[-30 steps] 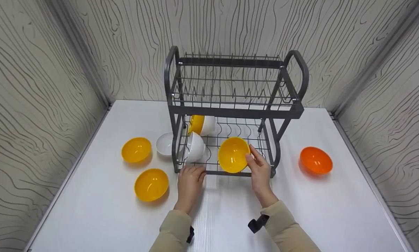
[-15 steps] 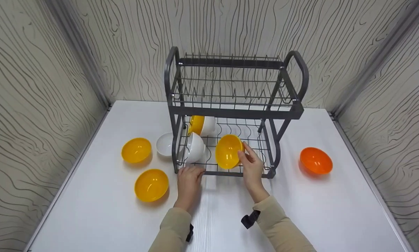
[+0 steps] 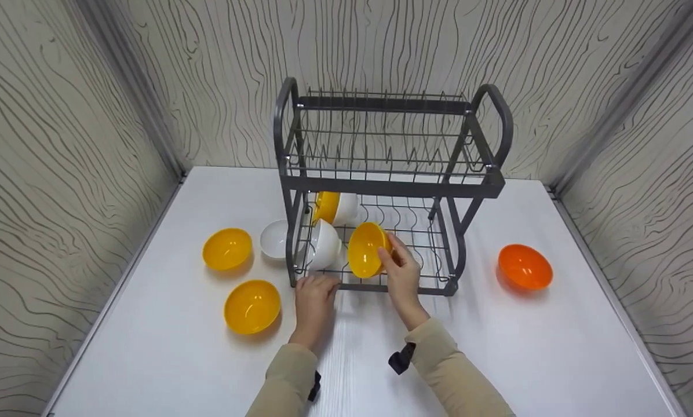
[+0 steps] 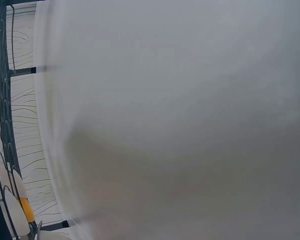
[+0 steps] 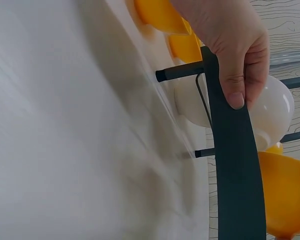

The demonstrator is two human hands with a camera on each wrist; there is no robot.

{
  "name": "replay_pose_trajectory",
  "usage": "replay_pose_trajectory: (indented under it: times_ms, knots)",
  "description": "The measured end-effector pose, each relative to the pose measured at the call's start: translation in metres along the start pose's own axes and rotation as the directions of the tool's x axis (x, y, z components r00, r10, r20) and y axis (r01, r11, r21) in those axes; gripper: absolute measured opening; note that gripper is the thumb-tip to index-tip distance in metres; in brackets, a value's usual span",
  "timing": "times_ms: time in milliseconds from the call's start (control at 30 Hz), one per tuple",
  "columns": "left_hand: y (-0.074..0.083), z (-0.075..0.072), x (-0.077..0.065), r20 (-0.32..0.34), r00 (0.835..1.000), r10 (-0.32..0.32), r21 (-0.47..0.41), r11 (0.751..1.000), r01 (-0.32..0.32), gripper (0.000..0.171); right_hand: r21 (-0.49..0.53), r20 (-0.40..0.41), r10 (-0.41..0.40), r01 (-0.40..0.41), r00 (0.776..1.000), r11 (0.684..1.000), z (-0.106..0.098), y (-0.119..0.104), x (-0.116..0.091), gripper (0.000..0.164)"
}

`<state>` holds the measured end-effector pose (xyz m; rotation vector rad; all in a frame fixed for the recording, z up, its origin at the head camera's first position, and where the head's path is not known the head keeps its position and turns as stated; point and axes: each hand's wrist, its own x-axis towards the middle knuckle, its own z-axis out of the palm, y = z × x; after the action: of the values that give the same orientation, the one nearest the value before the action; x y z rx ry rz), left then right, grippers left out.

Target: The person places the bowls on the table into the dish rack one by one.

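In the head view, my right hand (image 3: 403, 280) pinches a yellow bowl (image 3: 364, 250) by its right side, fingers behind and thumb at the rim. The bowl is tilted, its inside facing left and toward me, over the lower tier of a dark dish rack (image 3: 393, 187). My left hand (image 3: 313, 304) grips the rack's lower front bar at the left; its thumb laps over that bar (image 5: 237, 170) in the right wrist view. Just left of the held bowl, a white bowl (image 3: 327, 245) stands on its side in the rack. Whether the held bowl touches the wires I cannot tell.
Behind the white bowl, a yellow bowl (image 3: 326, 207) and another white bowl (image 3: 346, 208) stand in the rack. Two yellow bowls (image 3: 227, 249) and a white bowl (image 3: 273, 238) lie on the table left of it. An orange bowl (image 3: 524, 267) is at the right.
My right hand has carried the yellow bowl leftward, closer to the white bowl, and turned it more on its side. My left hand stays on the rack's bar.
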<state>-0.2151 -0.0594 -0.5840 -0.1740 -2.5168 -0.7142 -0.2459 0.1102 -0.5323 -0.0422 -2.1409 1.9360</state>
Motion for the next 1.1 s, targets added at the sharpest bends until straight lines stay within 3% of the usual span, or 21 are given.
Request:
replay_pose_trajectory:
  times_ms: [233, 367, 467, 600, 800, 1100]
  knots:
    - [0.000, 0.002, 0.000, -0.017, 1.000, 0.000, -0.005, 1.000, 0.000, 0.006, 0.015, 0.020, -0.040, 0.040, 0.999, 0.999, 0.013, 0.001, 0.004, 0.047]
    - [0.000, 0.003, -0.001, -0.035, 0.999, 0.008, 0.003, 1.000, -0.007, 0.007, -0.012, 0.036, -0.074, 0.074, 0.997, 0.997, 0.018, -0.016, -0.002, 0.046]
    - [-0.001, 0.004, 0.000, -0.028, 1.000, 0.006, 0.002, 1.000, -0.006, 0.007, -0.033, 0.032, -0.084, 0.086, 0.996, 0.996, 0.022, -0.014, -0.001, 0.046]
    - [-0.002, 0.003, -0.001, -0.019, 1.000, 0.005, 0.004, 1.000, -0.005, 0.007, -0.032, 0.029, -0.099, 0.100, 0.995, 0.995, 0.028, 0.004, 0.007, 0.047]
    - [-0.001, 0.003, -0.001, -0.025, 1.000, 0.006, -0.001, 1.000, -0.006, 0.006, -0.045, 0.026, -0.140, 0.141, 0.990, 0.989, 0.033, 0.006, 0.005, 0.047]
    - [-0.001, 0.003, -0.002, -0.061, 0.998, 0.029, -0.014, 0.999, -0.030, 0.005, -0.196, 0.034, -0.248, 0.250, 0.968, 0.948, 0.038, 0.005, 0.003, 0.047]
